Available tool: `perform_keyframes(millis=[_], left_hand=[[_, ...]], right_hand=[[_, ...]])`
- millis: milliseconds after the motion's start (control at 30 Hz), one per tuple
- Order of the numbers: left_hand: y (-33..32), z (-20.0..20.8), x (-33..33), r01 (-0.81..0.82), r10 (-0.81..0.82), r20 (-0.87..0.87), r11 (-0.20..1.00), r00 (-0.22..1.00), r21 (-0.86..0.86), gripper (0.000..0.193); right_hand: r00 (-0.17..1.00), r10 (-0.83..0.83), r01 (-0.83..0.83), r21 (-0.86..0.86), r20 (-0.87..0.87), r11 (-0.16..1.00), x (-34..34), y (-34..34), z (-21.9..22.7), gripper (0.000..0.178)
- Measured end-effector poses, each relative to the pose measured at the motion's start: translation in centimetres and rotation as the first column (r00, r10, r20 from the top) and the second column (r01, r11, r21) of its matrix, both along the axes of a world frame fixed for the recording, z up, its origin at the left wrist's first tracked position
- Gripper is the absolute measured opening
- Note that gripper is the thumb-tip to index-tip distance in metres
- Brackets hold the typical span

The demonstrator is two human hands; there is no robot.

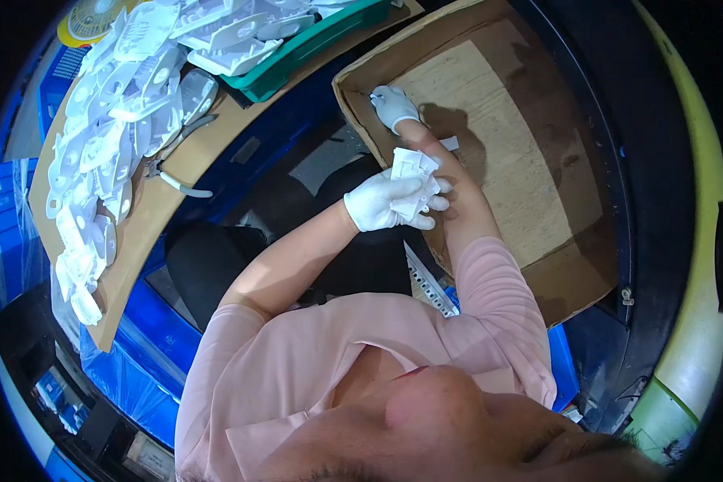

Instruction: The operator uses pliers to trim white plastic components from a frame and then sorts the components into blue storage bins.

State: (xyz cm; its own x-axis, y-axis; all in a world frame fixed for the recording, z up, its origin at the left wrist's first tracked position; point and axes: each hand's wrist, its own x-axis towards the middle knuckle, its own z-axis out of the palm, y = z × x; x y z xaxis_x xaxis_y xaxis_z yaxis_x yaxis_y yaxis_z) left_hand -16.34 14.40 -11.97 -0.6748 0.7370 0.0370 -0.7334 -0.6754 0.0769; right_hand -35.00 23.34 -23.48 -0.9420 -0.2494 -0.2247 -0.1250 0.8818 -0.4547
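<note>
White gloves cover both my hands. My left hand (377,202) is closed around a few white moulded plastic pieces (414,178), held in front of my right forearm by the near left side of a cardboard box (360,112). Stretched out to the box's far left part, my right hand (394,107) is at the inside of the box wall with its back facing up. Its fingers are mostly hidden, and I cannot see whether they hold anything. Beside my right forearm a small white piece (449,144) shows inside the box.
On the left, a tan curved table (157,213) bears a heap of white plastic parts (128,112) and pliers (177,181). A green tray (297,56) with more white parts stands at its far end, near a yellow fan (88,22). Blue crates (12,209) stand beyond.
</note>
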Motion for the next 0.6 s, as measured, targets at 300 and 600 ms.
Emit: perform_keyframes(millis=[300,600], left_hand=[[0.1,0.2,-0.2,0.007,-0.007,-0.023,1.0,1.0,-0.005,0.04],[-1.5,0.8,0.4,-0.054,0.053,-0.053,0.998,0.997,-0.019,0.041]], right_hand=[[0.957,-0.014,-0.074,0.291,0.29,0.954,-3.9,-0.2,-0.4,0.044],[0.977,-0.11,0.118,0.033,-0.182,0.992,0.6,1.8,0.3,0.03]])
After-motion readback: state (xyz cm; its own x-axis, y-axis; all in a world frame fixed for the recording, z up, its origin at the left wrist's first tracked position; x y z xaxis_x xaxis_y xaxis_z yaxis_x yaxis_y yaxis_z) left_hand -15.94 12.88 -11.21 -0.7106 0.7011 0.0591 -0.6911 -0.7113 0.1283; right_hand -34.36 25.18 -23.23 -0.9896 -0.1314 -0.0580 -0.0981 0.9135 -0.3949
